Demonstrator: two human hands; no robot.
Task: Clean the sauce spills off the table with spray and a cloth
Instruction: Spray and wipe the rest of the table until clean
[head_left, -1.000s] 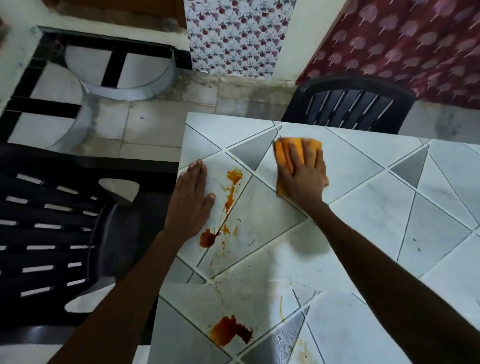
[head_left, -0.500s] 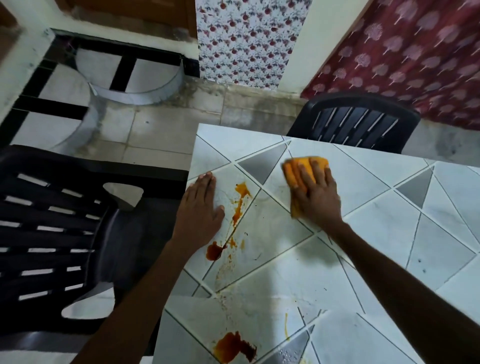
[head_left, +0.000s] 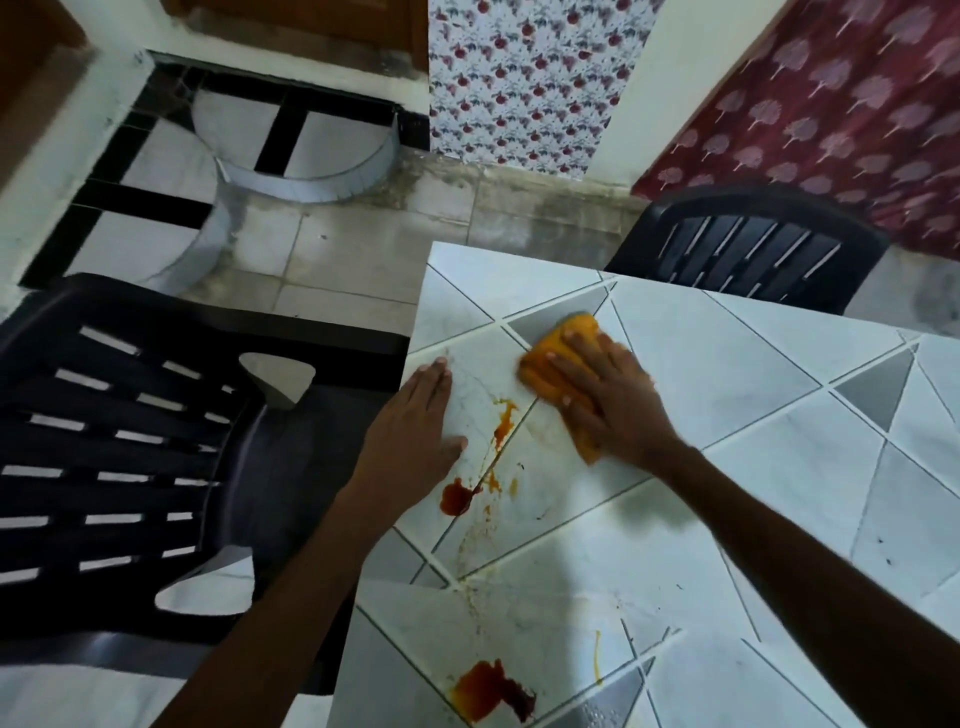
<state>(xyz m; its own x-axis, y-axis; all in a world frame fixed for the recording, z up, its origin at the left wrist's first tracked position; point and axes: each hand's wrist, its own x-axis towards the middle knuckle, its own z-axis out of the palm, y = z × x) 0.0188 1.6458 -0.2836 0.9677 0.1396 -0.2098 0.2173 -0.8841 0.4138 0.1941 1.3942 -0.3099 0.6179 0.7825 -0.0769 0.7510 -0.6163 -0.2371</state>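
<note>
My right hand (head_left: 605, 397) lies flat with straight fingers on an orange cloth (head_left: 558, 361), pressing it onto the white tiled table (head_left: 727, 364). Just left of the cloth runs an orange-red sauce streak (head_left: 503, 423). It ends in a dark red blob (head_left: 457, 498) beside my left wrist. My left hand (head_left: 413, 441) rests flat and open on the table's left edge. A larger red sauce spill (head_left: 491, 691) sits near the front edge. No spray bottle is in view.
A black plastic chair (head_left: 130, 457) stands against the table's left side. Another black chair (head_left: 753, 249) is at the far side. Patterned curtains (head_left: 530, 83) hang at the back wall above the tiled floor (head_left: 337, 249).
My right hand has slid the cloth leftward and nearer, toward the sauce streak. My left hand has stayed flat at the table's left edge. The camera view has shifted slightly.
</note>
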